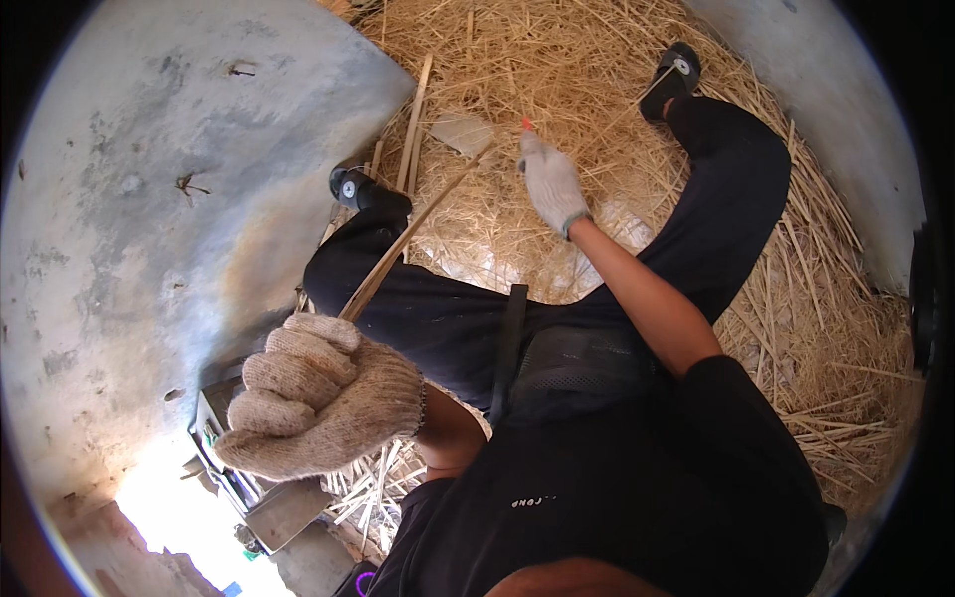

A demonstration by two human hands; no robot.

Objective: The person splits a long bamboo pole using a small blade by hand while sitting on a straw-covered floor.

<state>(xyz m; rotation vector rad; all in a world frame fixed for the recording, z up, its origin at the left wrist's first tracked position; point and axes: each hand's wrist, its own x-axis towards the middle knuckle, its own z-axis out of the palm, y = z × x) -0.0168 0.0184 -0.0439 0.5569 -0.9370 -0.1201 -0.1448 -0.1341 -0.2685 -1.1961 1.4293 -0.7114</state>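
My left hand (323,398), in a knitted work glove, is raised in a fist near the lower left. A long, thin bamboo strip (413,230) runs out of the fist, slanting up and away to the right over my left thigh. My right hand (554,185), also gloved, is low over the shavings between my legs with its fingers closed. A small orange-red tip (526,123) shows at those fingers; the rest of what they hold is hidden. The strip's far end is left of this hand, apart from it.
Straw-like shavings (557,60) cover the floor. Long wooden slats (416,124) and a flat pale piece (462,133) lie by my left foot. A stained wall (149,149) rises on the left, another wall (836,90) on the right. Cut strips (373,497) are piled behind my left arm.
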